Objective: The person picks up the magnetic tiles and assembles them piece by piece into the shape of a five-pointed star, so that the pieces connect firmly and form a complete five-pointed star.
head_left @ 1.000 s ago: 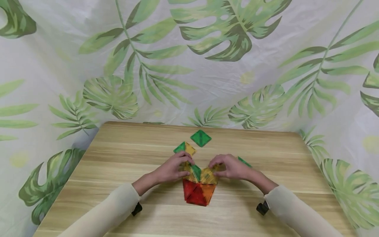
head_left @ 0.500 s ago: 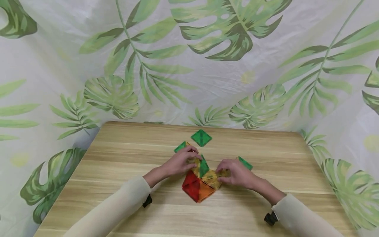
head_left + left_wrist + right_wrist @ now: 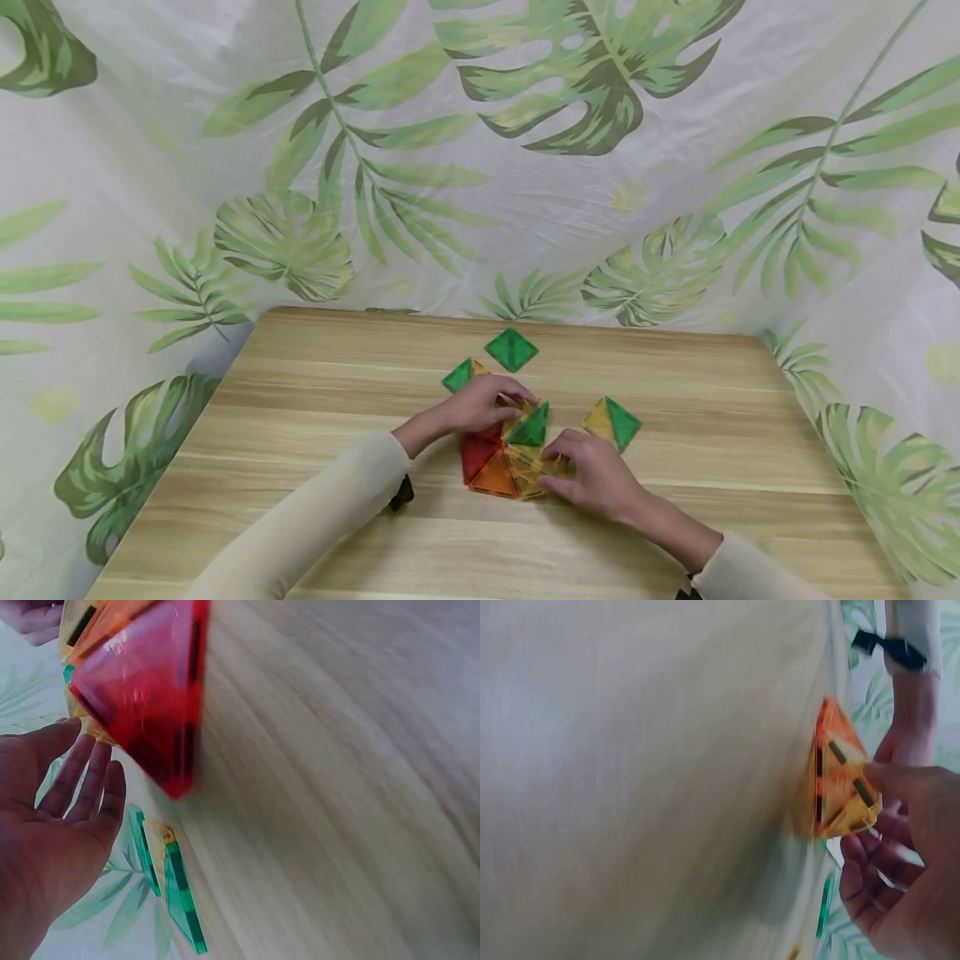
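A cluster of translucent triangular magnetic tiles stands on the table, with red (image 3: 477, 454), orange (image 3: 495, 475), yellow (image 3: 525, 462) and green (image 3: 531, 427) faces. My left hand (image 3: 480, 402) reaches over its far left side and pinches a yellow tile beside the green one, partly hidden by the fingers. At the right side, my right hand (image 3: 600, 477) grips a yellow tile between thumb and fingers. The left wrist view shows the red tile (image 3: 146, 690) close up, raised at an angle. In the right wrist view, the thumb lies against the yellow tile (image 3: 844, 787).
Behind the cluster lies a diamond of green tiles (image 3: 512, 350). A green-and-yellow pair (image 3: 459, 375) sits behind the left hand, partly covered. Another such pair (image 3: 621, 423) lies beyond the right hand. The wooden table (image 3: 337, 375) meets a leaf-patterned cloth (image 3: 420, 167).
The tile cluster has turned clockwise between the hands: red went to the left, orange to the bottom, green to the right. My left hand moved right; my right hand came nearer, uncovering the right-hand pair.
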`<state>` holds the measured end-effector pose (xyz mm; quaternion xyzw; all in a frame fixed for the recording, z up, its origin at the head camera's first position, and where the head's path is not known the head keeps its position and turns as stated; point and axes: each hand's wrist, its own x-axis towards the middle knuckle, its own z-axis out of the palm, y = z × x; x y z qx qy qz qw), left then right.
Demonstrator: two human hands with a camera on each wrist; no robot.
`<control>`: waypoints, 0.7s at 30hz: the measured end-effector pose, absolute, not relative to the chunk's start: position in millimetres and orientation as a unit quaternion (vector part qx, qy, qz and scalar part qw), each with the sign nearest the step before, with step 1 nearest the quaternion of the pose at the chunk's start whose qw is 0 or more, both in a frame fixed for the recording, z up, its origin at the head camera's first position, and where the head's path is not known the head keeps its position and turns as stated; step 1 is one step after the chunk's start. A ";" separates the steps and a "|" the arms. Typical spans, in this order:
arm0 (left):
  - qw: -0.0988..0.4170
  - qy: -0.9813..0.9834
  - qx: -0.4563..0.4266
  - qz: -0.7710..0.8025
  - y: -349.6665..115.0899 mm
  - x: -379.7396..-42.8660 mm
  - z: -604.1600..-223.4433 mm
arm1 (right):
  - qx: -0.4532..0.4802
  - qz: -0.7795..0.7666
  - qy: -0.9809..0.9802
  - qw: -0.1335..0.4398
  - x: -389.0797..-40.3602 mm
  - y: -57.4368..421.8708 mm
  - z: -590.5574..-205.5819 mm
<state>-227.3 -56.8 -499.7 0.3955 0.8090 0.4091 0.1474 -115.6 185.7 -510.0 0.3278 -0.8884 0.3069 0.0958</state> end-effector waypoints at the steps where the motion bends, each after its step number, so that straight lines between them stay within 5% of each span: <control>1: 0.152 0.809 0.394 0.409 -55.1 -228.0 -499.8 | 0.317 0.308 -0.892 0.097 -112.8 182.9 -510.4; 9: 0.165 0.808 0.390 0.410 -49.1 -228.5 -500.8 | 0.294 0.333 -0.891 0.098 -110.9 174.0 -508.4; 21: 0.126 0.856 0.324 0.384 -81.2 -194.5 -494.6 | 0.317 0.291 -0.893 0.132 -162.7 201.3 -509.4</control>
